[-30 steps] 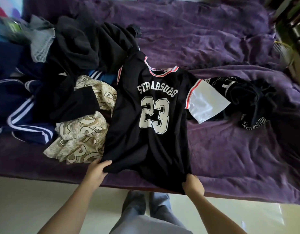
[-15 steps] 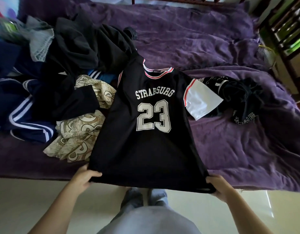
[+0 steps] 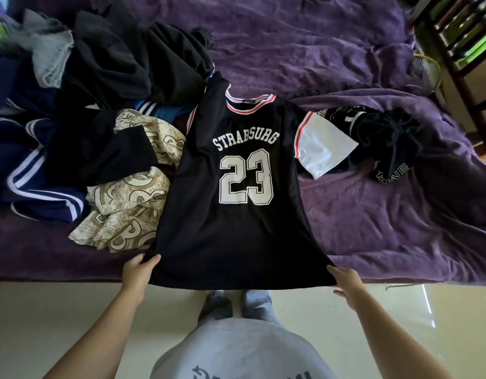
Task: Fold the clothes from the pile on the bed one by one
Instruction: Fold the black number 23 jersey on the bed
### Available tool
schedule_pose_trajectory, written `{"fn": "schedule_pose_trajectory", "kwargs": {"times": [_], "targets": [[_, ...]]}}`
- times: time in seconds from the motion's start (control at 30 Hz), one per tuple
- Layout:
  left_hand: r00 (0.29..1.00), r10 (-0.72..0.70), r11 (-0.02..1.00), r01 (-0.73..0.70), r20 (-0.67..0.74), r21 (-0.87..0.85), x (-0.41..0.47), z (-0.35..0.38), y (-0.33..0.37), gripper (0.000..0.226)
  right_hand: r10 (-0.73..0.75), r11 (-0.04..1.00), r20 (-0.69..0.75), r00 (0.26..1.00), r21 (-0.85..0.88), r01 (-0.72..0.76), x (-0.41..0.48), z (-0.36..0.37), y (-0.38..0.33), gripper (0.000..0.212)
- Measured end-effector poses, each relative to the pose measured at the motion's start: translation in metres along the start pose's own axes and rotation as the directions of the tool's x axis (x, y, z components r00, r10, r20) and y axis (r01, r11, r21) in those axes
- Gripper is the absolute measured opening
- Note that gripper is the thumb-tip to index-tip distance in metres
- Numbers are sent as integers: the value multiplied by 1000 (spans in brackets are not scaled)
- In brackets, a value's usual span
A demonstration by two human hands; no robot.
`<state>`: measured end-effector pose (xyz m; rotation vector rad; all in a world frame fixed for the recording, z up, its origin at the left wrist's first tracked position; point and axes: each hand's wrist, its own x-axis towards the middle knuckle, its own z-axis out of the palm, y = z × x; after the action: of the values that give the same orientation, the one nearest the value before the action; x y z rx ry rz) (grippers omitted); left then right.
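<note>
A black jersey with white "STRABSURG 23" lettering, a red-striped collar and a white right sleeve lies spread face up on the purple bed. Its hem hangs over the bed's near edge. My left hand pinches the hem's left corner. My right hand grips the hem's right corner. The jersey's left sleeve is hidden among the pile of dark clothes at the left.
A beige patterned garment lies beside the jersey's left side, with a navy white-striped piece further left. A crumpled black garment sits right of the white sleeve. Dark wooden furniture stands at the far right. Pale floor lies below the bed edge.
Both hands moved apart and pulled the hem toward me, so the bunched lower part of the jersey is now stretched wide and flat.
</note>
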<state>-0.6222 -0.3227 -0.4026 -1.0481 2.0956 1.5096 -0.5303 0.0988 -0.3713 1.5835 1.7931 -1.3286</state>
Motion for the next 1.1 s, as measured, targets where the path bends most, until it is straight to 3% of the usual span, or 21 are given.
{"fn": "schedule_pose_trajectory", "kwargs": {"times": [0.07, 0.13, 0.23, 0.3, 0.37, 0.47, 0.53, 0.6, 0.67, 0.87, 1.1], "targets": [[1000, 2, 1000, -2, -22, -21, -1, 1, -3, 10, -22, 997, -29, 999, 69, 24, 1, 1, 5, 8], [998, -17, 1000, 15, -66, -25, 1, 1, -7, 20, 14, 981, -49, 999, 196, -4, 1, 1, 11, 4], [994, -27, 999, 30, -108, 28, 3, -3, -14, 32, 72, 961, -110, 991, 273, -40, 4, -2, 22, 17], [990, -64, 994, 74, -122, 77, 6, -9, -24, 34, 72, 984, -140, 988, 174, -47, 8, -4, 29, 23], [984, -94, 982, 118, -153, 151, 5, -15, -33, 32, 23, 996, -186, 982, -81, -39, 12, -5, 34, 23], [984, -103, 935, 145, -143, 323, 3, -14, -31, 29, -63, 937, -218, 974, -349, -17, 5, -2, 27, 10], [988, -84, 885, 134, -129, 446, 5, -8, -16, 50, -82, 880, -182, 980, -476, -15, 3, 2, 15, 55], [989, -17, 826, 95, -145, 556, 4, 0, 7, 63, -111, 875, -198, 974, -484, 1, 0, 6, -5, 66], [986, 82, 796, 23, -145, 604, 4, 12, 32, 62, -153, 891, -211, 965, -452, 42, -1, 12, -32, 60], [964, 266, 775, -205, -14, 598, 7, 59, 109, 55, -265, 895, -135, 955, -403, 191, 4, 13, -107, 55], [962, 272, 772, -239, 35, 589, 12, 115, 177, 56, -295, 914, -26, 955, -299, 274, 35, -2, -174, 43]]}}
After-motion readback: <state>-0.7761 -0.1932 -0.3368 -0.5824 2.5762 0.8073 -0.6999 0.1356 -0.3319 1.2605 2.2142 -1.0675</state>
